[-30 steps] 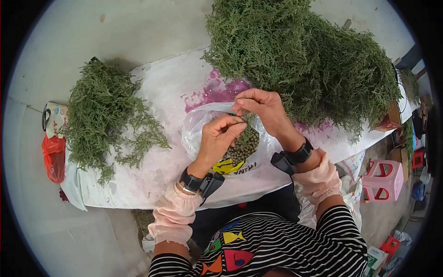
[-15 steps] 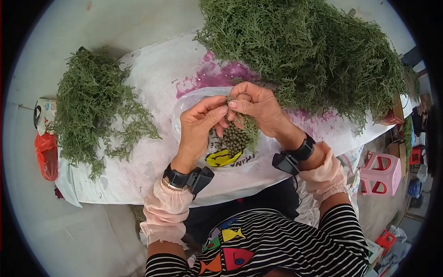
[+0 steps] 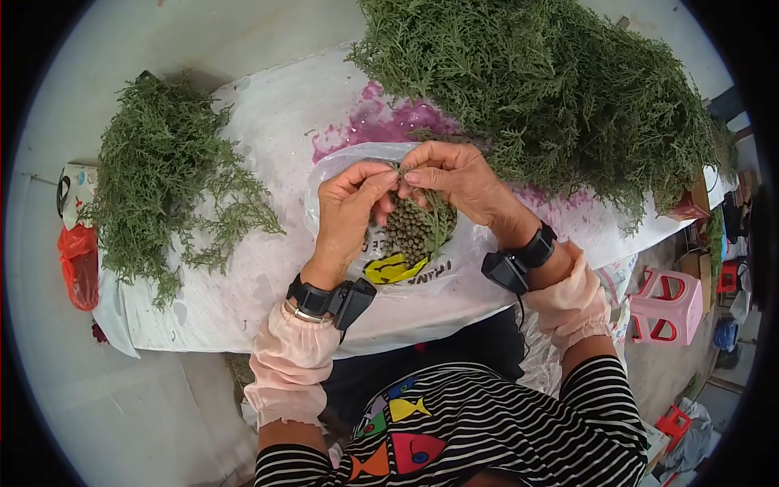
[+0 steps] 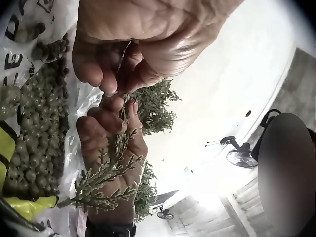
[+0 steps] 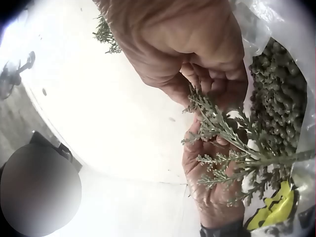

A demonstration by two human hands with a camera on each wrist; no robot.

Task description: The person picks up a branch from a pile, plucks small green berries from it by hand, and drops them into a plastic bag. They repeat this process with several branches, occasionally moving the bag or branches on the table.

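My left hand and right hand meet fingertip to fingertip over a clear plastic bag. Between them they pinch the tip end of a green sprig, whose thicker stem points down toward the bag. A thin pale strand shows among the left fingers in the left wrist view. What sits right between the fingertips is too small to tell. Small round olive-brown pieces fill the open plastic bag, which has yellow and black print.
A large heap of green branches lies at the back right, a smaller heap at the left. Purple stains mark the white cloth. Beyond it stand a pink stool and a red bag.
My hands were slightly apart over the bag a second ago and have come together at the fingertips. Since half a second ago they have barely shifted, and the sprig still hangs beneath the right hand.
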